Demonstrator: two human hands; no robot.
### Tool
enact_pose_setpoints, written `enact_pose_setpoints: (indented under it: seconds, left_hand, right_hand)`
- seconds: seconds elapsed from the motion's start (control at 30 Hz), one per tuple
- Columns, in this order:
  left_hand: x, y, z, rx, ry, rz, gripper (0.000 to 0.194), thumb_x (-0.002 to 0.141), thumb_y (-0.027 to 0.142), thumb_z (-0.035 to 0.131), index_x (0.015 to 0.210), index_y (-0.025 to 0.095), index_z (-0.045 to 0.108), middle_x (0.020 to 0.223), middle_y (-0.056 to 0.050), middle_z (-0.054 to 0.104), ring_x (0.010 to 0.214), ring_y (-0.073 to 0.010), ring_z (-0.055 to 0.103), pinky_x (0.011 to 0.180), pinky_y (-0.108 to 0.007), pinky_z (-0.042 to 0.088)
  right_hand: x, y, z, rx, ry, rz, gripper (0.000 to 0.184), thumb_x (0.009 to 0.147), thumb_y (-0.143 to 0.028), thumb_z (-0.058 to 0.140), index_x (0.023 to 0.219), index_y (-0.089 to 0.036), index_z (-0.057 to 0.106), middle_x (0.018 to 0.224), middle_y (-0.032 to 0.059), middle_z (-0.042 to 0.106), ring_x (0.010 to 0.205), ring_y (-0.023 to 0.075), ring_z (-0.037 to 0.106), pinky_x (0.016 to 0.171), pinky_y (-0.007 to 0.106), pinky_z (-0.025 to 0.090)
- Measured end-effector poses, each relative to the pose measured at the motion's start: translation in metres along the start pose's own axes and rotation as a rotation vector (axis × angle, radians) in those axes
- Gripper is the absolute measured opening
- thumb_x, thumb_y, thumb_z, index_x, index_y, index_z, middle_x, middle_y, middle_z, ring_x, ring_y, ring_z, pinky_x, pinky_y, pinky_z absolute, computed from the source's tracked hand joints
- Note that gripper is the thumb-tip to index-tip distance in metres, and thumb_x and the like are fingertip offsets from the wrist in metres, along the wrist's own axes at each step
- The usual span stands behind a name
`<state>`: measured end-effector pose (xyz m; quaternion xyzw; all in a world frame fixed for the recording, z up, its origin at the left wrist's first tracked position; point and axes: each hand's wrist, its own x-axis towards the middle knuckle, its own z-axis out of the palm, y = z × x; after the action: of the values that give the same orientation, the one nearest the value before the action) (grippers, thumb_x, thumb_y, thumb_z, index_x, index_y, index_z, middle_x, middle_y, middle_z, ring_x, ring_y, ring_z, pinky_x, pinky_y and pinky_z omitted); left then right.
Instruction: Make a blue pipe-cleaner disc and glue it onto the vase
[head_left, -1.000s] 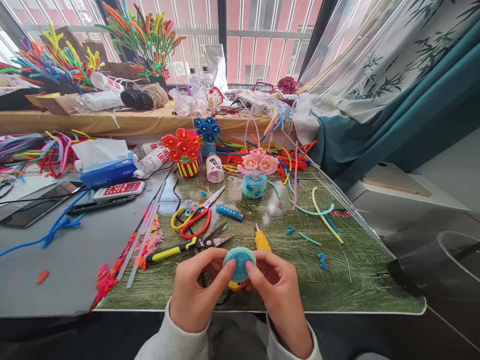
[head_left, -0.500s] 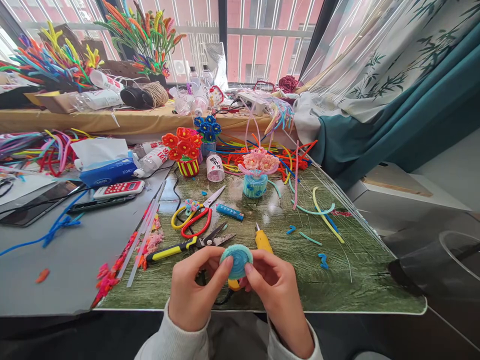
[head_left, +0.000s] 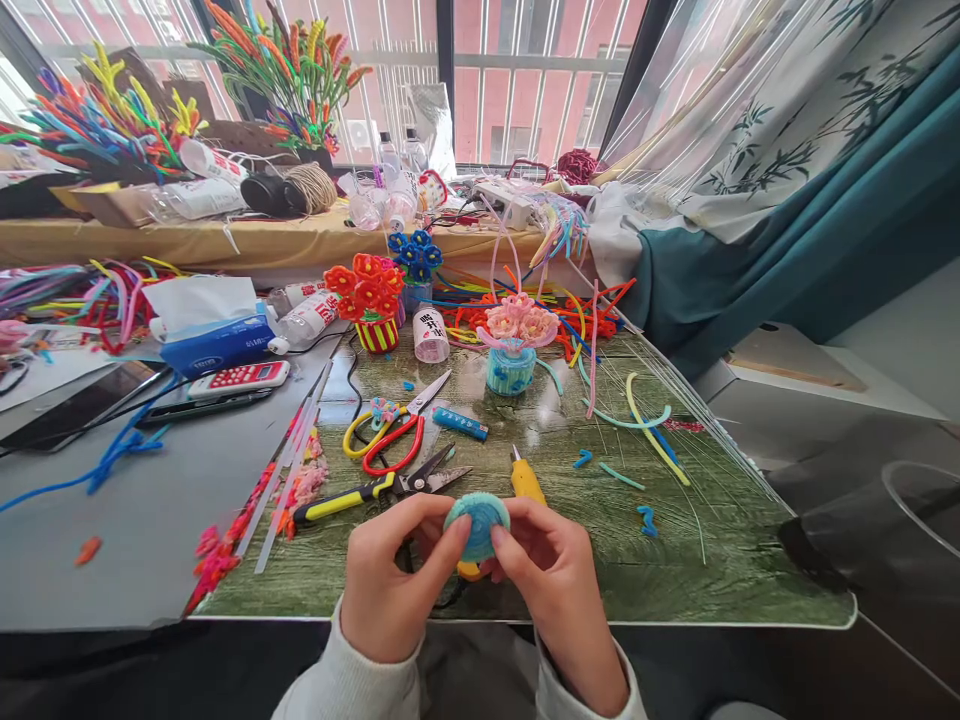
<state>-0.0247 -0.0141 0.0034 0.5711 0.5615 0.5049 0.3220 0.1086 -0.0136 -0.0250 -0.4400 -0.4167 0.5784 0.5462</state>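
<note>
Printed small, mostly past reading

Seems to read 喝开水, in dark characters on the white label of the clear plastic container (head_left: 431, 335) on the bench (head_left: 712, 585). Shows red characters on the label of the clear bottle (head_left: 313, 314) beside the blue tissue box (head_left: 219, 345); cannot be made out for certain. Carries pale lettering on that box's front, and light characters along the blue stick (head_left: 460, 423), both too small to read.
</note>
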Motion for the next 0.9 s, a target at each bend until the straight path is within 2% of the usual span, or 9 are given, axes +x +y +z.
enact_pose_setpoints:
  seconds: [0.17, 0.43, 0.53, 0.9]
  left_hand:
    - [-0.0002, -0.0040, -0.0008, -0.033, 0.023, -0.055, 0.014, 0.075, 0.032, 0.071, 0.078, 0.019, 0.072, 0.060, 0.003, 0.062, 0.052, -0.0096, 0.051, 0.051, -0.019, 0.042]
    - [0.0014, -0.0025, 0.0008, -0.053, -0.035, -0.028, 0.015, 0.078, 0.034, 0.067, 0.077, 0.020, 0.074, 0.061, 0.003, 0.066, 0.050, -0.0093, 0.053, 0.051, -0.019, 0.043]
    - [0.0011, -0.0016, 0.0015, -0.060, -0.052, -0.021, 0.016, 0.080, 0.033, 0.065, 0.078, 0.020, 0.074, 0.054, 0.004, 0.063, 0.047, -0.0090, 0.053, 0.048, -0.018, 0.041]
    - [0.0001, 0.0000, 0.0018, -0.042, 0.018, -0.024, 0.014, 0.077, 0.032, 0.068, 0.071, 0.020, 0.071, 0.049, 0.005, 0.059, 0.042, -0.0082, 0.049, 0.043, -0.019, 0.039]
  right_hand:
    - [-0.0002, 0.0013, 0.0011, 0.025, -0.021, 0.003, 0.020, 0.078, -0.037, 0.070, 0.084, -0.018, 0.074, 0.060, 0.0006, 0.067, 0.054, 0.0141, 0.066, 0.050, 0.020, 0.056]
    - [0.0030, -0.0016, -0.0007, 0.030, -0.002, 0.003, 0.020, 0.076, -0.038, 0.074, 0.076, -0.018, 0.073, 0.057, -0.0010, 0.065, 0.047, 0.0113, 0.061, 0.046, 0.018, 0.054]
    - [0.0041, -0.0018, -0.0017, 0.026, 0.022, -0.009, 0.022, 0.076, -0.039, 0.074, 0.075, -0.017, 0.072, 0.058, -0.0001, 0.066, 0.048, 0.0117, 0.062, 0.045, 0.019, 0.053]
    - [0.0051, -0.0028, -0.0053, -0.023, 0.112, -0.037, 0.033, 0.081, -0.049, 0.066, 0.074, -0.017, 0.072, 0.049, 0.0000, 0.064, 0.043, 0.0131, 0.059, 0.043, 0.021, 0.049]
